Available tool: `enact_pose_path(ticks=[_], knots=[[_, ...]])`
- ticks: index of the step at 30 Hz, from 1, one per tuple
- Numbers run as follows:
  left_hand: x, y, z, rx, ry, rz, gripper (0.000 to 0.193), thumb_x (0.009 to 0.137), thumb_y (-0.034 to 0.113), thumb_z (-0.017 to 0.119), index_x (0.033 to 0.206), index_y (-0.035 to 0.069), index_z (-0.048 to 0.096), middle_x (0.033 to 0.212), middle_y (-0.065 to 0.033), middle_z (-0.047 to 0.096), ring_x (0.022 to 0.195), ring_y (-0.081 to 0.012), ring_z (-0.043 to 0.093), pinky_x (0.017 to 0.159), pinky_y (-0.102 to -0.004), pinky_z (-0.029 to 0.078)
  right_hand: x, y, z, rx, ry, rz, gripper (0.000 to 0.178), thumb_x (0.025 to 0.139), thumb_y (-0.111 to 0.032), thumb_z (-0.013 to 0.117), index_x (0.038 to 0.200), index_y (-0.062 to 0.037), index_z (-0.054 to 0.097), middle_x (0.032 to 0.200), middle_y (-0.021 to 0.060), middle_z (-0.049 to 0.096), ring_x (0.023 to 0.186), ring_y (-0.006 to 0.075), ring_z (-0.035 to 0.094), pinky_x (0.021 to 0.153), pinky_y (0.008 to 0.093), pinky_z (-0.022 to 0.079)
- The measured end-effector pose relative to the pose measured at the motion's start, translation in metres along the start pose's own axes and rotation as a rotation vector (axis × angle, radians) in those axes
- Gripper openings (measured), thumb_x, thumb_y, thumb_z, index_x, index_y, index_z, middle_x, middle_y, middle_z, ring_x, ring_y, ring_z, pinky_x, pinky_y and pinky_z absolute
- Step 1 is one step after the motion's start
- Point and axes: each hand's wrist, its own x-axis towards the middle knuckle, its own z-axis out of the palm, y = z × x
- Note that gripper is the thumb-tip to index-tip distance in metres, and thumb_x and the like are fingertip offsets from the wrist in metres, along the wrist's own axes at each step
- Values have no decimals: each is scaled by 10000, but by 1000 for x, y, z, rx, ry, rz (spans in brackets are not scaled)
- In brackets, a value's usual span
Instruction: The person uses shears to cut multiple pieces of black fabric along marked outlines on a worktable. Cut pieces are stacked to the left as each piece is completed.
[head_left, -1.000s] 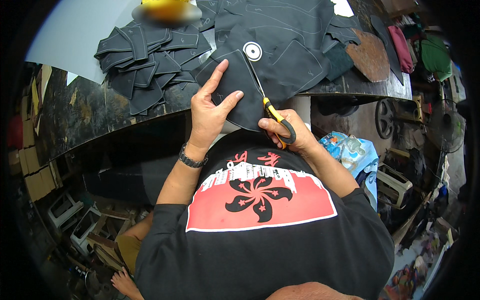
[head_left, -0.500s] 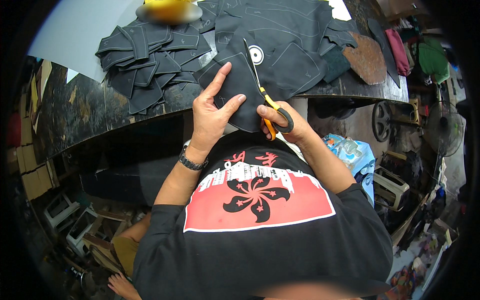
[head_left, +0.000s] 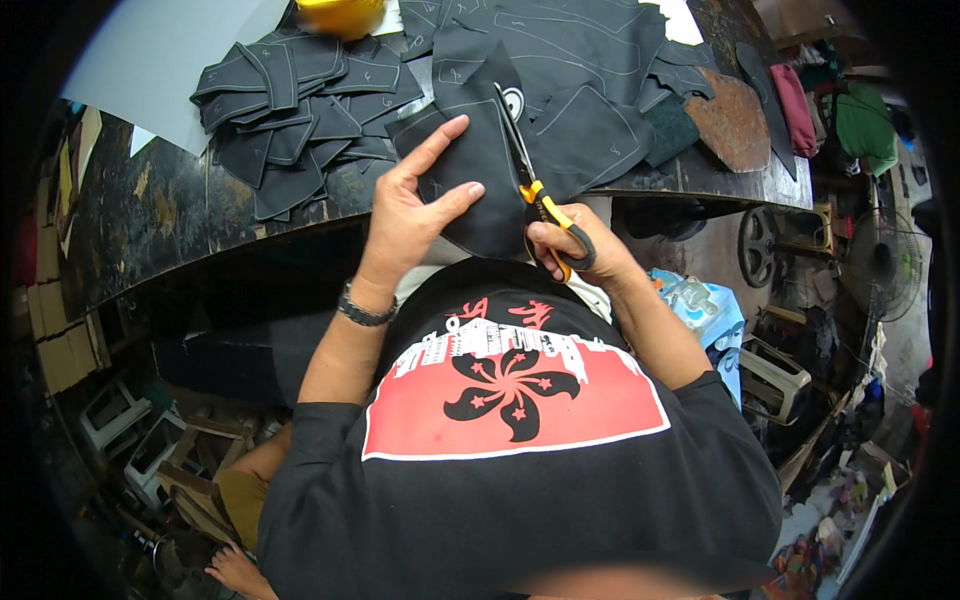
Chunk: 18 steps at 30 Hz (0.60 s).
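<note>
My right hand [head_left: 588, 248] is closed round the yellow-and-black handles of a pair of scissors [head_left: 541, 196]. Their blades point away from me and lie along the right side of a black leather-like piece [head_left: 468, 160], close to its pale drawn line. The piece hangs over the near table edge in front of my body. At its left side, my left hand [head_left: 402, 228] grips it. Thumb and index finger rest spread on top, while the other fingers are hidden beneath.
Cut black pieces with pale outlines [head_left: 290, 100] are heaped on the dark table [head_left: 150, 215], left of my hands. A larger marked black sheet [head_left: 570, 50] lies beyond. Farther right are a brown scrap [head_left: 728, 120] and a fan [head_left: 888, 262]. Another person's hand [head_left: 238, 572] shows lower left.
The scissors have shifted slightly right and towards me, with the blades now showing a little apart. My left hand has moved slightly left, and the black piece has tilted a bit.
</note>
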Motion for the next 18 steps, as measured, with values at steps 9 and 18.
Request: enact_pose_path(ticks=[9, 18], knots=[[47, 7, -58, -191, -335, 114, 742, 818, 100, 686, 1466, 39, 331, 1442, -99, 443, 1290, -189, 459, 1087, -306, 344, -13, -8, -27, -5, -174, -114, 381, 831, -377, 685, 728, -15, 622, 600, 58, 574, 485, 128, 548, 468, 250, 454], [27, -40, 24, -699, -91, 26, 278, 939, 88, 564, 1213, 44, 590, 1195, -99, 626, 1164, -214, 551, 1083, -411, 378, -10, -5, 17, 203, 54, -115, 346, 875, -342, 659, 779, -17, 589, 647, 48, 567, 494, 123, 543, 468, 235, 447]])
